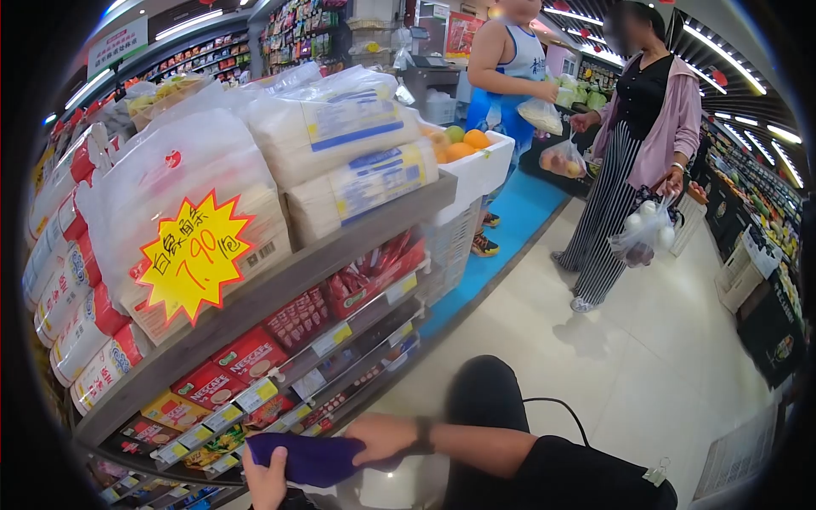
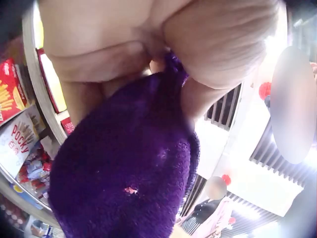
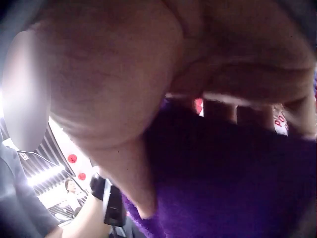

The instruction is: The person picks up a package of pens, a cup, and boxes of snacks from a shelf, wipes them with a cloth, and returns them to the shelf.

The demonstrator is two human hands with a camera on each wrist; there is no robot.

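A folded purple fleecy cloth [image 1: 313,459] spans the space between the two hands, low in the head view in front of the shelves. The left hand [image 1: 268,483] grips its left end, thumb over the near face and fingers behind. From the right, the right hand [image 1: 387,436] comes in with a dark band on its wrist and holds the other end. In the left wrist view the cloth [image 2: 124,163] hangs wide below the hand, with a small pale fleck on it. The right wrist view shows thumb and fingers spread around the cloth [image 3: 223,173].
Shelves with red Nescafe boxes [image 1: 208,384] and price tags stand right beside the hands. Above them lie bagged noodle packs [image 1: 357,115] and a yellow price sign [image 1: 197,255]. A shopper [image 1: 633,144] with plastic bags and another person [image 1: 510,68] stand in the aisle. A knee [image 1: 480,391] juts up nearby.
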